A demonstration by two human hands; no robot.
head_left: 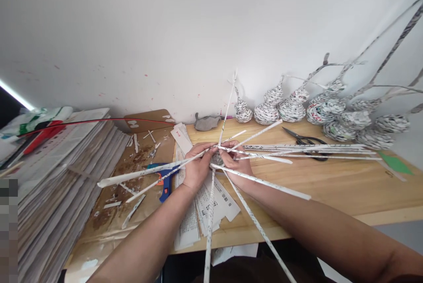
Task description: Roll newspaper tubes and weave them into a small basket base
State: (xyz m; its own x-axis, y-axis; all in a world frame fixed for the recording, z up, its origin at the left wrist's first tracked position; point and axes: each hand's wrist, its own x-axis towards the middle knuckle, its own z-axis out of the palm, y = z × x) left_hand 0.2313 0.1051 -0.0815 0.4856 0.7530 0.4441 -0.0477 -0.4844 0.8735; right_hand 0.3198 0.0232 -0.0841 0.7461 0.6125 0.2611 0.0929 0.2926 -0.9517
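Between my two hands is a small woven piece [217, 159] of rolled newspaper, its paper tubes [254, 217] spreading outward on all sides. My left hand [197, 165] grips its left edge, with the thumb near the middle. On the right edge, my right hand [237, 162] pinches the weave and a tube, fingers closed. The weave's centre is partly covered by my thumbs. Under the left-hand tubes lies a blue glue gun [166, 184]. Printed paper strips [220, 199] lie on the table below the hands.
Several woven newspaper gourds [266, 109] line the wall at the back right. Black scissors [306, 140] and loose paper tubes [346, 146] lie on the wooden table [330, 186]. A tall newspaper stack [66, 186] stands left, beside paper scraps [134, 210] on brown cardboard. A grey piece [206, 122] rests by the wall.
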